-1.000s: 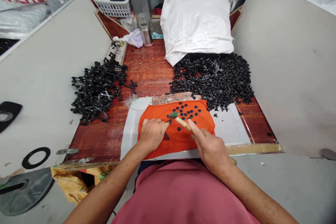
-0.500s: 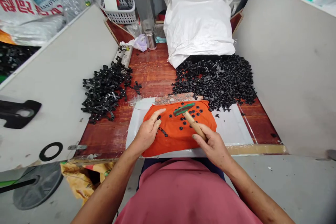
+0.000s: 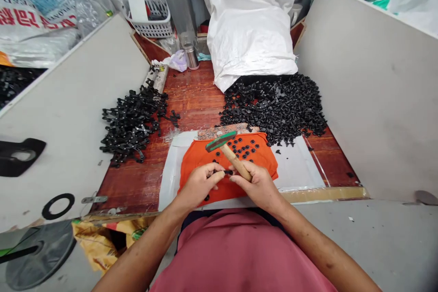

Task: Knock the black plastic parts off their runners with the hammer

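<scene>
An orange cloth [image 3: 260, 160] lies on a white sheet [image 3: 297, 166] in front of me, with several small black round parts [image 3: 244, 146] scattered on it. My right hand [image 3: 258, 187] is closed round the wooden handle of a small hammer [image 3: 230, 152]; its green head is raised over the cloth's far left part. My left hand [image 3: 198, 185] pinches a small black part [image 3: 226, 172] at the cloth's near edge, and its fingertips meet those of the right hand there.
A heap of black strap-like pieces [image 3: 132, 121] lies at the left of the red-brown wooden table [image 3: 195, 96]. A bigger pile of black parts [image 3: 277, 105] spills from a white sack [image 3: 251, 18] behind. Grey boards [image 3: 369, 91] flank both sides. A metal flask [image 3: 190, 54] and a basket [image 3: 150, 16] stand at the back.
The hammer has come up off the cloth and swung left. My left hand opened over the cloth, then closed on a small black part and drew in to meet the right hand.
</scene>
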Motion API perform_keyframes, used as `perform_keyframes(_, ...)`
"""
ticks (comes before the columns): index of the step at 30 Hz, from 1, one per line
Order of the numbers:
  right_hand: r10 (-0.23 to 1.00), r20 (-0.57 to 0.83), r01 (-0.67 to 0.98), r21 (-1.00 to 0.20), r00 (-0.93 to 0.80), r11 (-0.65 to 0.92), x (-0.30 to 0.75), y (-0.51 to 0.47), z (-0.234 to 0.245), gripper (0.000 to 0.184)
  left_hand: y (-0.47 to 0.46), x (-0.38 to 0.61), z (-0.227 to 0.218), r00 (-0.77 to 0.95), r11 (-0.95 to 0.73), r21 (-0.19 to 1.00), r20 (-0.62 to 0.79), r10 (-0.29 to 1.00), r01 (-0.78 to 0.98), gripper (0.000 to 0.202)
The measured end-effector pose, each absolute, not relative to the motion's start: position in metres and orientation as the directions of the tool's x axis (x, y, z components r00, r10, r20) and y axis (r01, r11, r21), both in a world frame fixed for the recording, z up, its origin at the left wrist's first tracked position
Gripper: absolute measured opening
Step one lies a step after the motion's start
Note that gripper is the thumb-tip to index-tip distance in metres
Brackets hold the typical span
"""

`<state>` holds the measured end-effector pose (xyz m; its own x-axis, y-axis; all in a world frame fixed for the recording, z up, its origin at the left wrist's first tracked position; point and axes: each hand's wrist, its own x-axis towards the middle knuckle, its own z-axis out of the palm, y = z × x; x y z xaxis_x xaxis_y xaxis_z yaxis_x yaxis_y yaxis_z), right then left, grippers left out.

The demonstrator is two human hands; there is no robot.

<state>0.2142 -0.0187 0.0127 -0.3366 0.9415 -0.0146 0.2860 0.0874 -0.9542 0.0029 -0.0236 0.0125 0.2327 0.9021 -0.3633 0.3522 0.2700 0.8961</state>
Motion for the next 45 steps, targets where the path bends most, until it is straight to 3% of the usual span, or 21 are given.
perform_keyframes(2,0.954,-0.024,0.349,-0.933,-0.299,0.086,0.232,-0.025,0.012,0.018,-0.01,-0.008,0.013,0.089,0.156,0.827,-0.24,0.967,0.54,0.029)
perform_keyframes(5,0.978,-0.093,0.477,-0.879,-0.186,0.008,0.265,-0.042,0.002,0.021,0.008,-0.023,0.012,-0.006,0.054,0.595,-0.083,0.997,0.802,0.026)
perform_keyframes(8,0.97,-0.159,0.511,-0.858,-0.183,-0.044,0.293,-0.062,-0.016,0.026,0.017,-0.025,0.008,0.05,0.003,0.419,-0.116,0.992,0.908,0.028)
perform_keyframes(12,0.946,-0.22,0.557,-0.829,-0.237,-0.053,0.305,-0.08,-0.035,0.033,0.018,-0.017,0.0,0.052,0.008,0.312,-0.183,0.982,0.95,0.031)
perform_keyframes(31,0.95,-0.207,0.587,-0.809,-0.236,-0.031,0.305,-0.079,-0.031,0.04,0.023,-0.01,-0.006,0.12,-0.093,0.153,-0.175,0.977,0.984,0.036)
perform_keyframes(39,0.953,-0.107,0.746,-0.649,-0.285,0.151,0.279,-0.046,0.007,0.05,0.018,-0.01,-0.017,0.139,-0.119,0.148,-0.134,0.981,0.982,0.032)
perform_keyframes(45,0.931,0.065,0.735,-0.595,-0.359,0.325,0.25,-0.028,0.015,0.056,0.017,-0.011,-0.023,0.129,-0.105,0.216,-0.101,0.987,0.971,0.031)
